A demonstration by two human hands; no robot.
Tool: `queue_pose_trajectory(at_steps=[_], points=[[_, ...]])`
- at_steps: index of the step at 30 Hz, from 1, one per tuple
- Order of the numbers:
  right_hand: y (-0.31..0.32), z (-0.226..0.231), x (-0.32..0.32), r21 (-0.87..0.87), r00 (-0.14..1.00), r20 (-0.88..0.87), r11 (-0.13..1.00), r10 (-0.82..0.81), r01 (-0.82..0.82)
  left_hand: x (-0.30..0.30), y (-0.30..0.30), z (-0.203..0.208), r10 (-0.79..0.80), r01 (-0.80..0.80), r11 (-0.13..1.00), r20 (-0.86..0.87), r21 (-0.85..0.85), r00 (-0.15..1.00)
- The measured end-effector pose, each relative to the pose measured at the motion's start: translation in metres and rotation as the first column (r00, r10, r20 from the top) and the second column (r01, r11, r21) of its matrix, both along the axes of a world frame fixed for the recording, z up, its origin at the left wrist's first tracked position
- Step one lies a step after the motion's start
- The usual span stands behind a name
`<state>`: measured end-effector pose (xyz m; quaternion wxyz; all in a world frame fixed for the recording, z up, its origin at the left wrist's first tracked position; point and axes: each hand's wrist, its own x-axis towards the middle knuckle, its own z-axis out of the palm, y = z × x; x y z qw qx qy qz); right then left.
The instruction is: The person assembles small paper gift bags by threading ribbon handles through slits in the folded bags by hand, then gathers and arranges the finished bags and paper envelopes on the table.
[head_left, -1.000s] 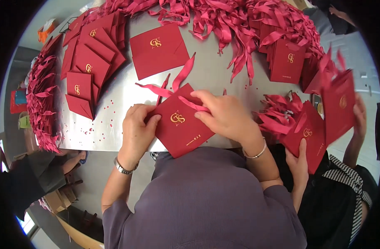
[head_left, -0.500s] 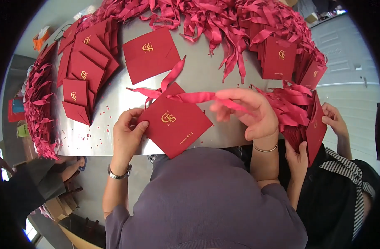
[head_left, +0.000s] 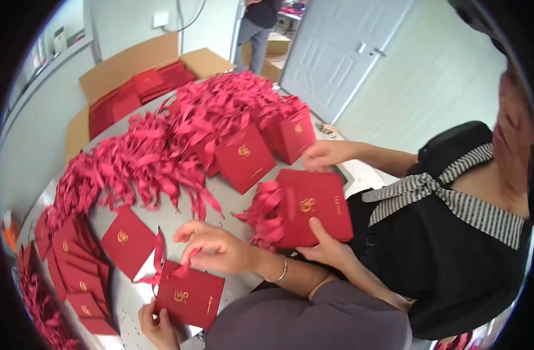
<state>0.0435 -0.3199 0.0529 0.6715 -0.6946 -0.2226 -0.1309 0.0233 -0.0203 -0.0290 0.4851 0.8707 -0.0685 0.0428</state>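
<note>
Red card bag (head_left: 200, 303) is held over the table (head_left: 130, 303), lower-left edge pinched by the left hand (head_left: 158, 328). Judged light, stiffish, easily creased: best gripped flat by the edge, the soft, probably slippery ribbon (head_left: 178, 270) by its end. Right hand (head_left: 217, 248) is half-curled at the ribbon; pinch can't be told. Versus earlier: view is swung right, ribbon is less drawn out, co-worker's bags (head_left: 322, 207) are seen face-on.
</note>
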Motion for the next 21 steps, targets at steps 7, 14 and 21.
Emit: queue_pose_trajectory(at_steps=[7, 14, 21], points=[[0.024, 0.006, -0.002, 0.382, 0.936, -0.237, 0.911, 0.262, -0.158, 0.013, -0.01, 0.008, -0.021, -0.012, 0.978, -0.158, -0.21, 0.987], [0.056, -0.018, -0.006, 0.063, 0.972, -0.227, 0.997, 0.062, -0.049, 0.004, -0.025, 0.035, -0.13, 0.09, 0.982, 0.25, 0.165, 0.959], [0.091, -0.065, -0.013, -0.28, 0.978, -0.144, 0.942, 0.15, -0.186, 0.02, 0.035, -0.022, -0.154, 0.151, 0.988, -0.188, -0.027, 0.97]])
